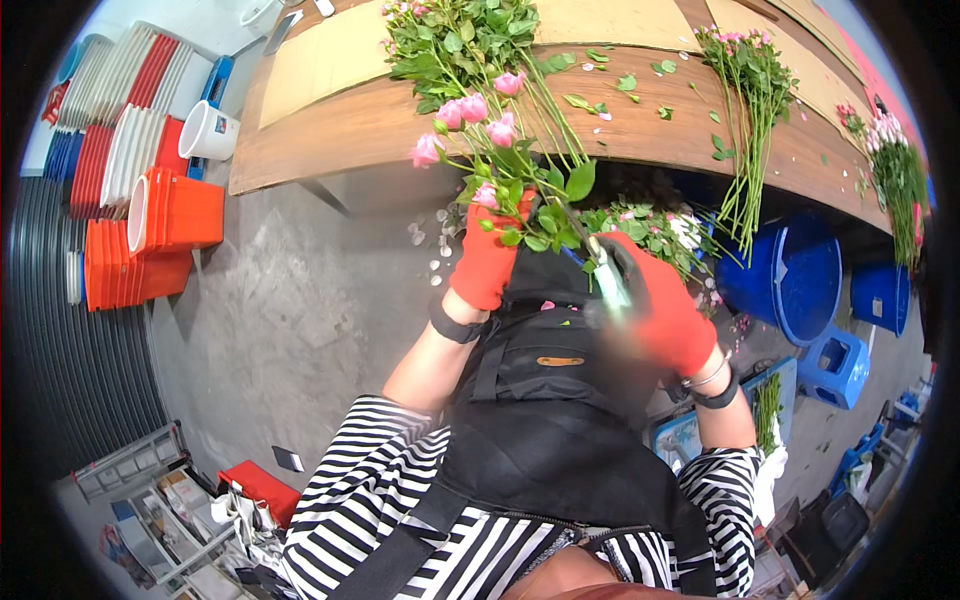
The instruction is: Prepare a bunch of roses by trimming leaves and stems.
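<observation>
My left hand point(491, 251), in a red work glove, grips a pink spray rose stem point(517, 176) with several open blooms and buds. Part of that hand is hidden behind leaves. In my right hand point(667, 300), gloved in red with a dark palm, are pruning shears point(611, 281) with pale green handles. Their blades reach in among the leaves at the stem, right of my left hand; whether they are closed cannot be seen. Just past the blooms, a leafy bunch of pink roses point(472, 45) lies on the wooden table point(337, 124).
Further right on the table rest another rose bunch point(750, 127) and a pale pink bunch point(896, 172). Cut foliage point(645, 225) is heaped below the table edge. Blue buckets point(806, 277) and a blue stool point(832, 367) stand right; orange buckets point(180, 210) are stacked left.
</observation>
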The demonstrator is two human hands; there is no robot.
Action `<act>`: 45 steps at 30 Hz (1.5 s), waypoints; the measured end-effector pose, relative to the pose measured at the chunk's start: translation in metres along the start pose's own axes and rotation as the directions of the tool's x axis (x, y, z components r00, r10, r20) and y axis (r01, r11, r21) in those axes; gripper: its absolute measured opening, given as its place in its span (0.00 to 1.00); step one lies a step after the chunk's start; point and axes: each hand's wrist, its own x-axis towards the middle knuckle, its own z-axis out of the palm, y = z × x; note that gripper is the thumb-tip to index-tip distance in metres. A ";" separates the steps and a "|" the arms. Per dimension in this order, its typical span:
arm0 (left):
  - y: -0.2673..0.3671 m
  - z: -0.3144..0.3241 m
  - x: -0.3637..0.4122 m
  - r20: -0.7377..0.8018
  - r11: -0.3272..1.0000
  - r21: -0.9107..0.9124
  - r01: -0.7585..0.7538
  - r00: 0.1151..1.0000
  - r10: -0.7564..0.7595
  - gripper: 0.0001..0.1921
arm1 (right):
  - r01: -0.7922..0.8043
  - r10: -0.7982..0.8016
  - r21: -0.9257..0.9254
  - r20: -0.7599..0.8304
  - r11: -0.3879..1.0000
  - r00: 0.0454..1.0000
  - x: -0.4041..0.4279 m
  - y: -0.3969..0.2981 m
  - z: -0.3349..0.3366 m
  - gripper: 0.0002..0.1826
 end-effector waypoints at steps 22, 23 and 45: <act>-0.007 0.002 0.001 0.205 0.456 0.803 -0.383 0.897 0.392 0.17 | -0.052 0.053 0.010 -0.157 0.999 0.986 0.001 -0.006 0.043 0.37; -0.006 0.003 0.001 0.205 0.456 0.803 -0.383 0.897 0.391 0.17 | -0.060 0.066 0.050 -0.121 0.997 0.990 0.000 -0.006 0.039 0.36; 0.008 0.004 -0.010 0.344 0.800 -0.518 0.301 0.930 -0.128 0.37 | 0.106 -0.083 -0.103 0.210 0.989 0.974 0.001 0.010 -0.043 0.43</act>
